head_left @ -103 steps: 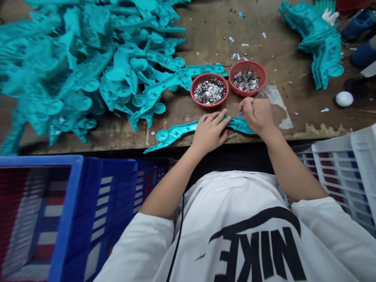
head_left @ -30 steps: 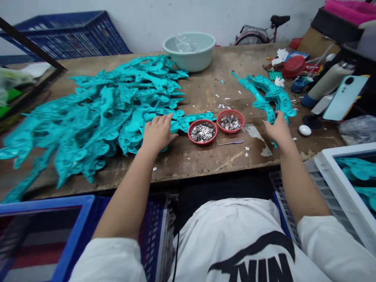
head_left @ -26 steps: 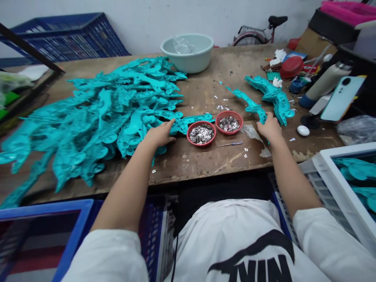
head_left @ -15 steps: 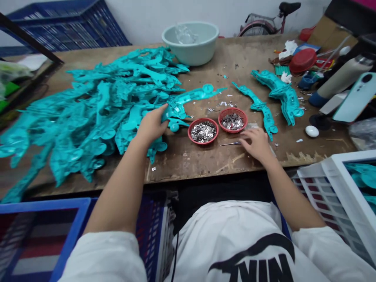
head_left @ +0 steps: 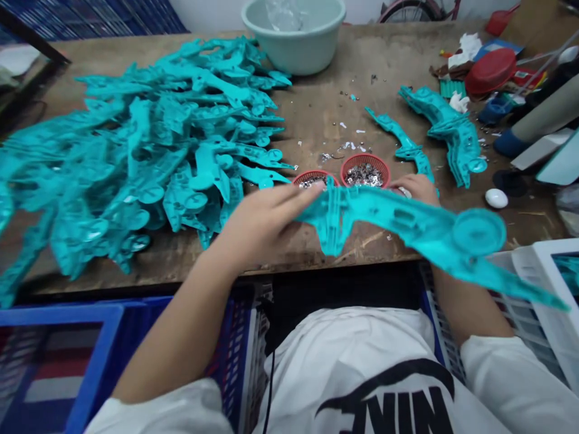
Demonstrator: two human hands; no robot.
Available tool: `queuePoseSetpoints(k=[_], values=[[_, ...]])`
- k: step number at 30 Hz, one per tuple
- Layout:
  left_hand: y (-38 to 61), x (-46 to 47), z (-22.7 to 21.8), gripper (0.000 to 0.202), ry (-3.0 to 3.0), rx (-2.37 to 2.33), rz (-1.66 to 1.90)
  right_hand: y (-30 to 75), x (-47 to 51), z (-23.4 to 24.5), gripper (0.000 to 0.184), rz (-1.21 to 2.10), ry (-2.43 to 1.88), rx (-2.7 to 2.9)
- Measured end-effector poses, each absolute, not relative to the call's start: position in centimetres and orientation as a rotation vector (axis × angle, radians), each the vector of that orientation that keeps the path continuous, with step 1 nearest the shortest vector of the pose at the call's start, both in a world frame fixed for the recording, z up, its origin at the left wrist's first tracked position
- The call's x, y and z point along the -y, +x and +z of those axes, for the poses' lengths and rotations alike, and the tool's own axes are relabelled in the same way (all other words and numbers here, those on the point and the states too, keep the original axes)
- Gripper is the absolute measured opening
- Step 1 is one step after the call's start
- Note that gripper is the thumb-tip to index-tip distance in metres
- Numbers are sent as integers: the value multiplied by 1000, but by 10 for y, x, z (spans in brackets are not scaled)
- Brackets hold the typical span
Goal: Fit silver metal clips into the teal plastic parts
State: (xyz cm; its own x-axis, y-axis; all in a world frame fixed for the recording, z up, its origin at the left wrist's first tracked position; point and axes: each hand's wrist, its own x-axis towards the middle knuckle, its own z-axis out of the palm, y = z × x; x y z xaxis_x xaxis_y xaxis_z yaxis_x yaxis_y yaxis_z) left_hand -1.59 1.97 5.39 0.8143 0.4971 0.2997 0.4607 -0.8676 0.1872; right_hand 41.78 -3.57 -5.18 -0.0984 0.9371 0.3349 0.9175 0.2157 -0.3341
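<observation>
My left hand [head_left: 262,220] grips one end of a long teal plastic piece [head_left: 407,226] and holds it above the table's front edge, its round end pointing right over a white crate [head_left: 549,256]. My right hand [head_left: 418,184] rests on the table behind this piece, beside two small red baskets of shiny metal bits [head_left: 364,172] [head_left: 312,178]. Its fingers are mostly hidden by the piece. A big pile of the same teal pieces [head_left: 149,150] covers the left of the wooden table [head_left: 316,102].
A pale green bowl [head_left: 294,30] stands at the back. A short stack of teal pieces [head_left: 452,129] and a single one [head_left: 402,141] lie at the right, with a white oval object [head_left: 496,198] and clutter beyond. A blue crate [head_left: 67,361] sits low left.
My left hand has pulled a teal piece off the pile and swung it across in front of me. My right hand left the earlier piece at the right and came back by the baskets.
</observation>
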Motion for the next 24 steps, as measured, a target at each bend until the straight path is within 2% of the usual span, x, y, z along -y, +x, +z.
queuePoseSetpoints(k=[5,9,14,18,24], values=[[-25,17,-16,75,2750,-674,181,408,-13,-37,34,162,-1748,2058],[-36,35,-59,58,2750,-940,168,395,-52,-31,32,294,-1865,2249],[-27,49,-59,57,2760,-1182,132,392,-81,-36,22,334,-1870,2322],[-11,46,-53,57,2803,-1218,30,388,-84,-44,29,301,-1831,2329],[-5,42,-55,58,2835,-1226,57,379,-72,-40,34,302,-1751,2248]])
